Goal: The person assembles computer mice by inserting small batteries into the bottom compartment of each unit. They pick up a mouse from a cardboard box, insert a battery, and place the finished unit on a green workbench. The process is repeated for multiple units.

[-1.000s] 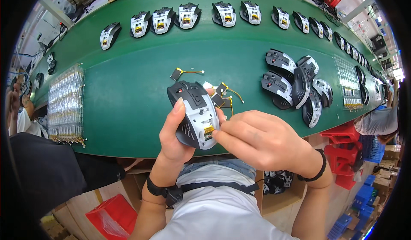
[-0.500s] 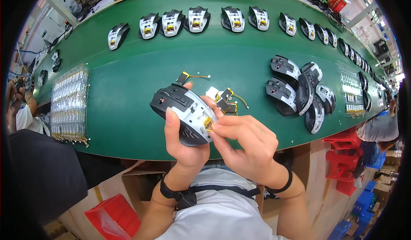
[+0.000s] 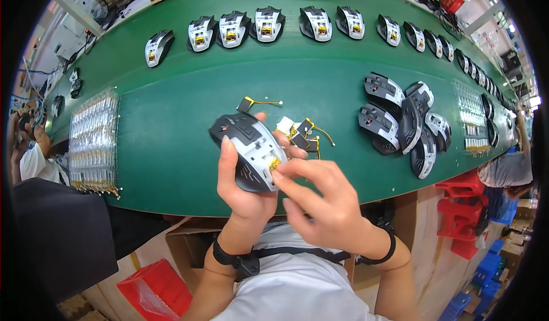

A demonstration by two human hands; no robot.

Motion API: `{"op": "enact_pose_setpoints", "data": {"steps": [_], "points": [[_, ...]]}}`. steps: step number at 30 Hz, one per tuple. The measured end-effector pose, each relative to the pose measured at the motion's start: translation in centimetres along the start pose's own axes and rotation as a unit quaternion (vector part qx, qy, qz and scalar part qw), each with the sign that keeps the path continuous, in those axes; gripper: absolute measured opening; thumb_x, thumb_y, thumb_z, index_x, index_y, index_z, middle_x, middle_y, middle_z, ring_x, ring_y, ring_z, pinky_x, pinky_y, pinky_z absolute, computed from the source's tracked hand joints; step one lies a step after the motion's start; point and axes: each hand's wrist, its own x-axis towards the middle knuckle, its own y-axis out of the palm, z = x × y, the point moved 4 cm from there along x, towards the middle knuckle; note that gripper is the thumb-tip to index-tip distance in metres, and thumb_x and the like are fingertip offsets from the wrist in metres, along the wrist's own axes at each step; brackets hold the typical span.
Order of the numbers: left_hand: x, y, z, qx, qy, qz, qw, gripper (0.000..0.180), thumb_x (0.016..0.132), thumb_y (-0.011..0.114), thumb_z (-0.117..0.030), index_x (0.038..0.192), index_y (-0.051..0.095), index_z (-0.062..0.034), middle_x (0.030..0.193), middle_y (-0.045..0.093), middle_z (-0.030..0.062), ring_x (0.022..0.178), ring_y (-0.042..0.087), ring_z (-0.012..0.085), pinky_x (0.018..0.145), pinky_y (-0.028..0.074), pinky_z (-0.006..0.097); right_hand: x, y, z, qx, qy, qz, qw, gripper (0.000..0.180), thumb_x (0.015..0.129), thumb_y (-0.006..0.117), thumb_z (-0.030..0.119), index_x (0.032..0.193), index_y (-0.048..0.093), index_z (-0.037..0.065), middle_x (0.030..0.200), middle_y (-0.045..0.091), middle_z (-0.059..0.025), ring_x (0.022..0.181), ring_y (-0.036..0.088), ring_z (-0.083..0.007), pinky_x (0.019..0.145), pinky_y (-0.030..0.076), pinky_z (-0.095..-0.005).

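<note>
Open-backed mouse (image 3: 253, 148) above the bench (image 3: 166, 138), fingers of the left hand (image 3: 247, 199) clamped round it, right hand (image 3: 330, 202) at its yellow piece (image 3: 274, 164) — pinching or not, I can't tell — loose wired batteries (image 3: 298, 140) just beyond, clustered mice (image 3: 410, 124) rightward, a row of mice (image 3: 267, 23) behind.

Partly covered things around the held mouse (image 3: 250, 152)
The left hand's grip (image 3: 246, 198) hides the held mouse's underside, and the right hand's grip (image 3: 323, 198) covers part of the opening around the yellow-taped piece (image 3: 274, 163). Just beyond the held mouse, overlapping batteries (image 3: 305, 126) conceal one another's edges. Far to its right, the last mice (image 3: 504, 99) along the bench (image 3: 171, 138) are too small to tell apart. On its near side, both forearms (image 3: 394, 292) run off the lower edge.
</note>
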Motion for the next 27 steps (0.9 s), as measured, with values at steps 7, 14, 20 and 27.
{"op": "enact_pose_setpoints", "data": {"steps": [7, 14, 20, 27], "points": [[-0.1, 0.5, 1.0, 0.022, -0.032, 0.008, 0.999, 0.069, 0.099, 0.036, -0.055, 0.134, 0.048, 0.0035, 0.103, 0.063, 0.0213, 0.088, 0.065, 0.0308, 0.080, 0.055, 0.041, -0.8, -0.2, -1.1, 0.031, 0.061, -0.044, 0.997, 0.038, 0.058, 0.065, -0.007, 0.093, 0.071, 0.005, 0.103, 0.058, -0.0102, 0.079, 0.057, -0.0240, 0.069, 0.051, -0.0341], [0.3, 0.1, -0.8, -0.002, -0.027, 0.015, 1.000, 0.073, 0.097, 0.040, -0.056, 0.144, 0.040, 0.0000, 0.118, 0.063, 0.0235, 0.105, 0.065, 0.0335, 0.088, 0.055, 0.043, -0.2, -0.4, -2.4, 0.313, 0.204, 0.002, 0.928, 0.036, 0.073, 0.060, -0.010, 0.104, 0.071, 0.004, 0.112, 0.058, -0.0126, 0.096, 0.060, -0.0209, 0.074, 0.052, -0.0297], [0.8, -0.8, -5.9, 0.130, -0.067, 0.014, 0.989, 0.072, 0.094, 0.046, -0.050, 0.140, 0.042, 0.0053, 0.123, 0.059, 0.0282, 0.102, 0.066, 0.0419, 0.068, 0.063, 0.051, -3.0, -1.7, -4.3, 0.218, 0.213, -0.009, 0.952, 0.023, 0.080, 0.060, -0.008, 0.101, 0.070, -0.001, 0.109, 0.064, -0.0153, 0.091, 0.064, -0.0208, 0.072, 0.053, -0.0275], [13.2, -9.1, -23.6, 0.346, 0.092, -0.095, 0.929, 0.040, 0.096, 0.057, -0.033, 0.119, 0.058, 0.0001, 0.103, 0.069, 0.0141, 0.093, 0.070, 0.0278, 0.072, 0.062, 0.046, -7.1, -3.4, -5.7, 0.109, 0.252, 0.019, 0.961, 0.014, 0.081, 0.062, -0.008, 0.091, 0.069, -0.001, 0.093, 0.068, -0.0143, 0.081, 0.068, -0.0218, 0.072, 0.054, -0.0294]]}}
